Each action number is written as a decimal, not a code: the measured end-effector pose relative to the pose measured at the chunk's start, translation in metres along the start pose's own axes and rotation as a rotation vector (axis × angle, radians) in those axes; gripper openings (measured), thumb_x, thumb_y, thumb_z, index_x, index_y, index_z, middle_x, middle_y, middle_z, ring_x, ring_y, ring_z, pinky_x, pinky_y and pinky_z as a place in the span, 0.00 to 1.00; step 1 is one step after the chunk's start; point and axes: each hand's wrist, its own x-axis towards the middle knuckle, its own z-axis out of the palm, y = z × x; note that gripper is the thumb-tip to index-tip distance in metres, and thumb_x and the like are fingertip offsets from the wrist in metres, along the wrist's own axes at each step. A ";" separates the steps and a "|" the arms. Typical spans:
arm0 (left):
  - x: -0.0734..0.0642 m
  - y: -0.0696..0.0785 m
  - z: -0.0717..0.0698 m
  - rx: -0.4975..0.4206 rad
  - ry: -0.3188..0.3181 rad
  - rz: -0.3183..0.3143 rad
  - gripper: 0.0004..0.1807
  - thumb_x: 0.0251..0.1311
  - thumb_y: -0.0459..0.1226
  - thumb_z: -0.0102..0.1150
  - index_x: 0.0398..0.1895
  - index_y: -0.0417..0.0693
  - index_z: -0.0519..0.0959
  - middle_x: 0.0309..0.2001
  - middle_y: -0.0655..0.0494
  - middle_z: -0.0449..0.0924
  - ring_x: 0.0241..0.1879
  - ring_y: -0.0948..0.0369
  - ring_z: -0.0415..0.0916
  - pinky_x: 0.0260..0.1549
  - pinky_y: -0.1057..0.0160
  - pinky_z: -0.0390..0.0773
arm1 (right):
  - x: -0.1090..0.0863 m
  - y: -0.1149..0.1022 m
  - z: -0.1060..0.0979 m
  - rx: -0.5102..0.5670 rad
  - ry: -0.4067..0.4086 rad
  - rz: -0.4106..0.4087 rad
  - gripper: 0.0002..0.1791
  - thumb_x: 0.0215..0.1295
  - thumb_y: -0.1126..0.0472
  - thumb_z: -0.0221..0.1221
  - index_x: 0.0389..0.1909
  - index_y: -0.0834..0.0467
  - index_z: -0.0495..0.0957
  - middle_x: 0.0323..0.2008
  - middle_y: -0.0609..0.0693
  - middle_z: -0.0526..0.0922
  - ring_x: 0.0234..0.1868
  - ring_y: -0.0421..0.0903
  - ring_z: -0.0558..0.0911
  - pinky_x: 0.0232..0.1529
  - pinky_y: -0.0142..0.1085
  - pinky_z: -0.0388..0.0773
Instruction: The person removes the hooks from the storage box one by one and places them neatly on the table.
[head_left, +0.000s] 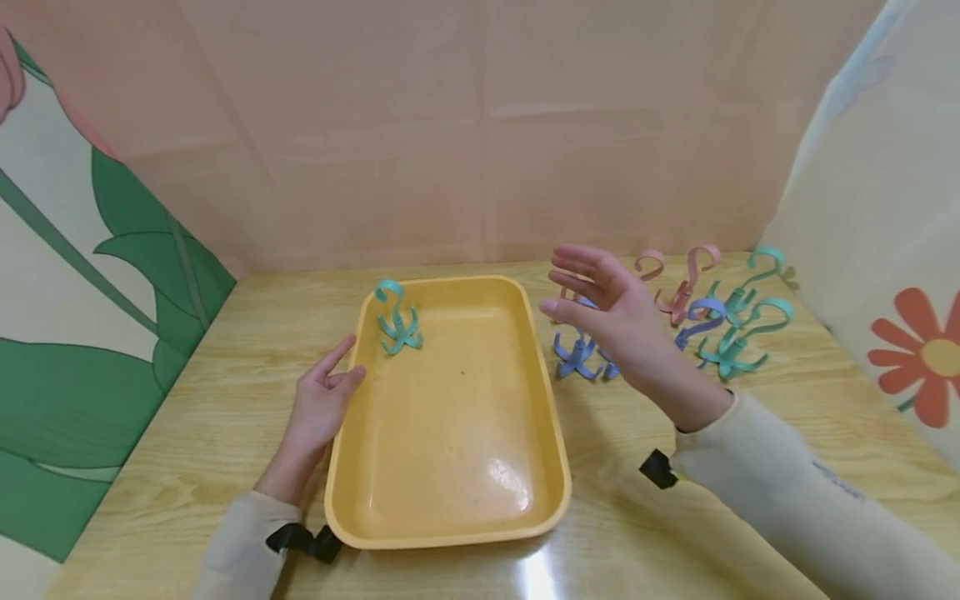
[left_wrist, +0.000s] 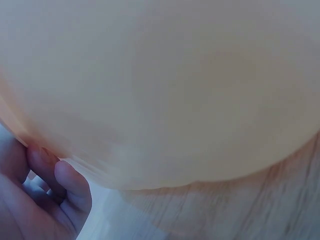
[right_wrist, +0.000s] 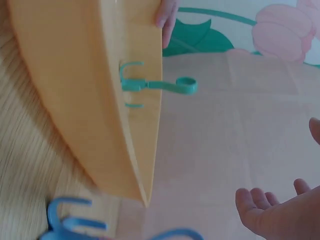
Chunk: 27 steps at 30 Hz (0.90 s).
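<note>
A teal four-pronged hanging hook [head_left: 401, 332] stands at the far left inside the yellow tray [head_left: 561, 467], its curved top upward. My left hand [head_left: 318, 408] holds the tray's left rim, thumb over the edge and other fingers outside. In the left wrist view, curled fingers [left_wrist: 75, 185] touch the tray wall. My right hand [head_left: 618, 317] is raised in the air right of the tray, holding nothing, its fingers apart from the thumb. Below and behind it stand blue hooks [head_left: 576, 357], partly hidden by the hand.
More hooks stand in a group at the table's back right: pink hooks [head_left: 681, 302], a blue hook [head_left: 705, 317] and teal hooks [head_left: 733, 354]. The wooden table [head_left: 247, 367] meets a pink cloth backdrop [head_left: 390, 167] behind, with printed panels on both sides.
</note>
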 end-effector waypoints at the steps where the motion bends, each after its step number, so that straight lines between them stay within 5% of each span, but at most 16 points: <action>1: 0.000 0.000 0.000 -0.002 -0.001 -0.001 0.31 0.73 0.37 0.55 0.77 0.59 0.63 0.17 0.56 0.74 0.11 0.67 0.64 0.10 0.71 0.68 | 0.002 0.001 0.003 -0.006 -0.006 0.008 0.31 0.67 0.69 0.63 0.69 0.58 0.68 0.69 0.54 0.68 0.69 0.51 0.69 0.61 0.33 0.75; 8: 0.001 0.000 0.000 -0.008 -0.008 -0.003 0.30 0.74 0.38 0.55 0.77 0.59 0.62 0.27 0.44 0.84 0.13 0.64 0.70 0.13 0.69 0.73 | 0.020 0.010 0.026 0.051 -0.029 0.051 0.32 0.67 0.71 0.62 0.70 0.60 0.67 0.65 0.55 0.71 0.65 0.53 0.74 0.60 0.39 0.76; 15: 0.001 -0.001 -0.001 0.012 -0.014 0.002 0.30 0.74 0.38 0.54 0.77 0.59 0.62 0.20 0.53 0.79 0.09 0.67 0.58 0.08 0.72 0.62 | 0.044 0.021 0.052 0.075 -0.052 0.080 0.31 0.66 0.70 0.64 0.69 0.60 0.68 0.64 0.55 0.73 0.62 0.53 0.76 0.62 0.45 0.75; 27: 0.001 0.000 -0.001 0.000 -0.024 0.016 0.30 0.74 0.37 0.54 0.77 0.58 0.62 0.17 0.54 0.75 0.08 0.67 0.58 0.08 0.71 0.61 | 0.076 0.047 0.095 0.076 -0.035 0.079 0.27 0.63 0.69 0.67 0.64 0.59 0.74 0.57 0.55 0.78 0.58 0.53 0.80 0.59 0.43 0.78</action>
